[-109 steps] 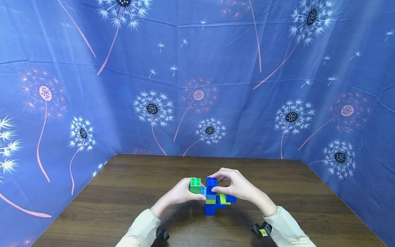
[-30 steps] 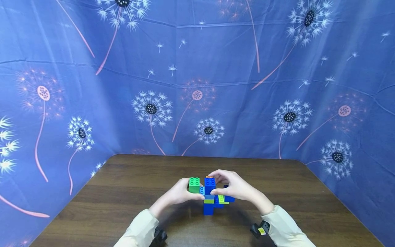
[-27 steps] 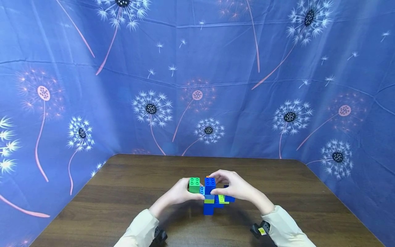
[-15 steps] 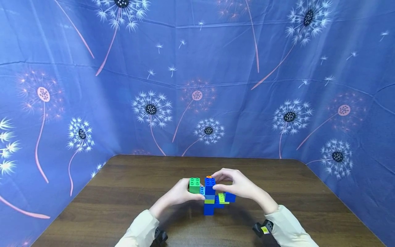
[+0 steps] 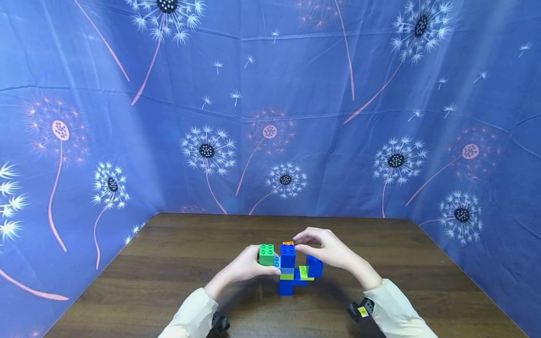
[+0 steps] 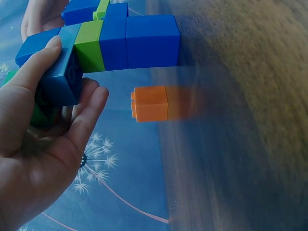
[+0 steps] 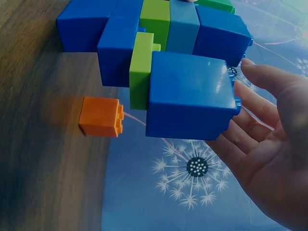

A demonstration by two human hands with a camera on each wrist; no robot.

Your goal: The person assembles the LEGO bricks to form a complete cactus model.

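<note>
A structure of toy building bricks stands on the table in front of me. Its column has a blue base brick (image 5: 286,288), then lime and light blue layers, with a blue brick (image 5: 288,258) on top. On the left end of the light blue brick (image 6: 61,77) sits a green brick (image 5: 266,256). To the right, a lime brick (image 7: 140,72) carries another blue brick (image 7: 185,91). My left hand (image 5: 247,265) grips the light blue brick's end, thumb pressed on its side. My right hand (image 5: 331,249) is beside the top blue brick, thumb and fingers apart, holding nothing.
A separate orange brick (image 6: 150,104) stands on the wooden table (image 5: 190,239) behind the structure. A blue dandelion-print cloth (image 5: 321,141) hangs beyond the table's far and side edges. Each wrist bears a black camera.
My right hand has let go of the top blue brick and drawn up and right, uncovering the right-hand blue brick and the orange one. My left hand keeps its grip.
</note>
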